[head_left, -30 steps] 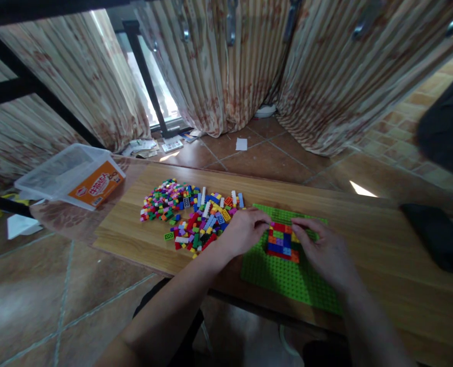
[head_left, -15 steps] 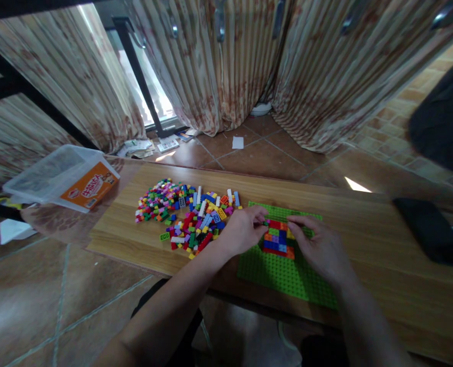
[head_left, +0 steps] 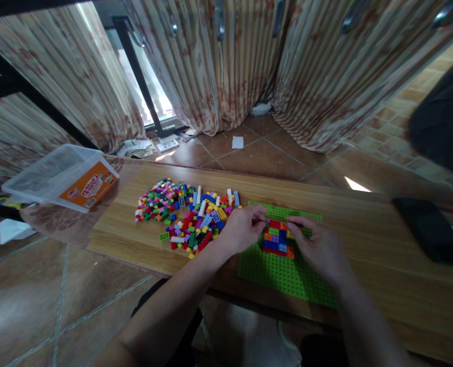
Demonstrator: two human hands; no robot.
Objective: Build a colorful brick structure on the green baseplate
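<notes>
A green studded baseplate (head_left: pixel 276 272) lies on the wooden table (head_left: pixel 364 239). On it stands a small block of red, orange, blue, green and purple bricks (head_left: pixel 278 238). My left hand (head_left: pixel 242 229) rests at the block's left edge, fingers curled in a pinch at its top corner. My right hand (head_left: pixel 320 247) sits at the block's right side, fingers bent and touching its upper edge. What the fingertips hold, if anything, is too small to make out. A heap of loose coloured bricks (head_left: pixel 184 214) lies just left of my left hand.
A clear plastic tub with an orange label (head_left: pixel 60 176) sits at the table's left end. A black flat object (head_left: pixel 431 232) lies at the right. Striped curtains (head_left: pixel 249 61) hang behind, above a tiled floor (head_left: pixel 39 295) with scattered papers (head_left: pixel 138 148).
The view shifted slightly between the first two frames. Both hands stay at the brick block, with only small finger movements along its top edge.
</notes>
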